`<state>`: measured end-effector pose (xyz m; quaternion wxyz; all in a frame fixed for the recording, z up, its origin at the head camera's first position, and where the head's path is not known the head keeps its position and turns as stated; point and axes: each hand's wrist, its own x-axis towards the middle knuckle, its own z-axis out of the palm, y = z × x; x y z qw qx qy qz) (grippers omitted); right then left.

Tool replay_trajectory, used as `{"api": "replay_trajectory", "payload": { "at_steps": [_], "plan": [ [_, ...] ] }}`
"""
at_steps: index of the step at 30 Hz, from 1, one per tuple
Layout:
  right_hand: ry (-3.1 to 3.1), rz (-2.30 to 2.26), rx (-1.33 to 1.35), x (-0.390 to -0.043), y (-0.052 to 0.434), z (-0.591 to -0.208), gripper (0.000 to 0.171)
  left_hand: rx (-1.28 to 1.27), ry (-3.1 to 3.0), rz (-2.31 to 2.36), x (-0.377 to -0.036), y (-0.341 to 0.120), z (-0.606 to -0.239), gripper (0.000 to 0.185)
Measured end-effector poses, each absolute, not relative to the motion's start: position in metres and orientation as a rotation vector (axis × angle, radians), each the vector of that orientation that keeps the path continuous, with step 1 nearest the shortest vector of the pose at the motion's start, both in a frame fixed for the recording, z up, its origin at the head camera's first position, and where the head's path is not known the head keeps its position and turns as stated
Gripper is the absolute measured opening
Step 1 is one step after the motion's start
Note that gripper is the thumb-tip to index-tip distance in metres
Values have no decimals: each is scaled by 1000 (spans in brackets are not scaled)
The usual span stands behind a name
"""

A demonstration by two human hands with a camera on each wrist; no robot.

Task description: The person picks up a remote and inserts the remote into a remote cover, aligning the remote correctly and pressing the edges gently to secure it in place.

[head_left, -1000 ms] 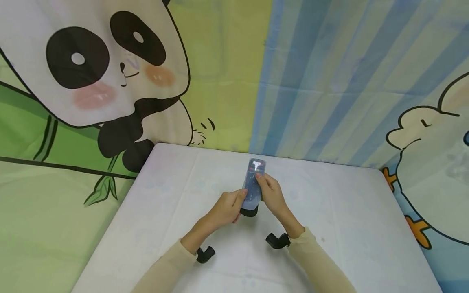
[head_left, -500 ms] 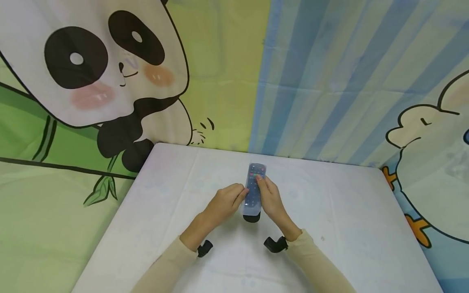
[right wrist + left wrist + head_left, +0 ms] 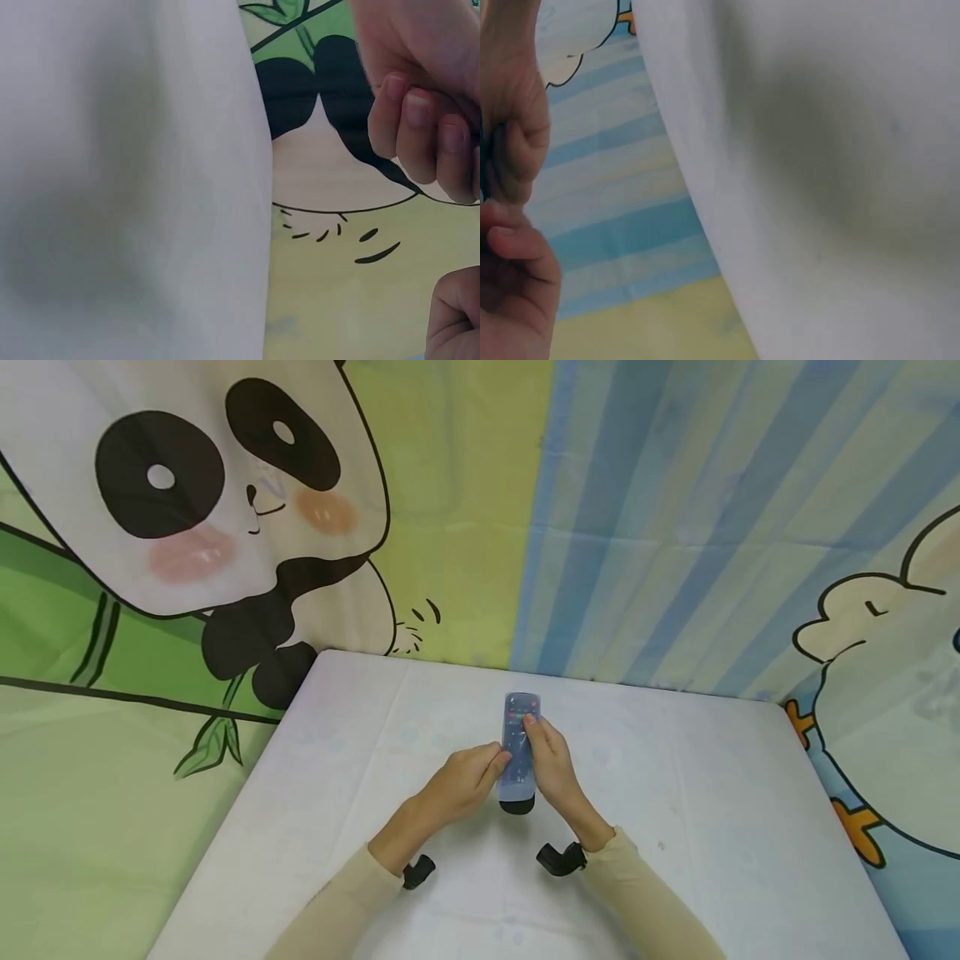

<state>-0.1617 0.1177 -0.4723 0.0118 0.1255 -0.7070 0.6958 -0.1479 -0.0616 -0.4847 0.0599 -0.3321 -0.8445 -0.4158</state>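
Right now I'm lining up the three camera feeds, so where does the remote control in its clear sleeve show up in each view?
Head: the remote control lies centre frame above the white table, held between the left hand and the right hand.
Left wrist: only a thin dark sliver at the left edge by the fingers, perhaps the remote.
Right wrist: not visible; only fingers at the right.
Shared landmark: the white table.

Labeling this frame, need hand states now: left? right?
Left hand: holding the remote at its side.
Right hand: holding the remote, thumb on its buttons.
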Motion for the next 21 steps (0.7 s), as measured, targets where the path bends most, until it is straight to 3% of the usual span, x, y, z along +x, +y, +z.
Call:
{"api": "replay_trajectory", "payload": {
  "at_steps": [13, 21],
  "plan": [
    [-2263, 2131, 459, -166, 117, -473, 40, -915, -2633, -1803, -147, -59, -485, 39],
    [-2447, 1823, 522, -170, 125, -472, 39, -724, -2547, -1705, -154, -67, -485, 41]
  ]
}}
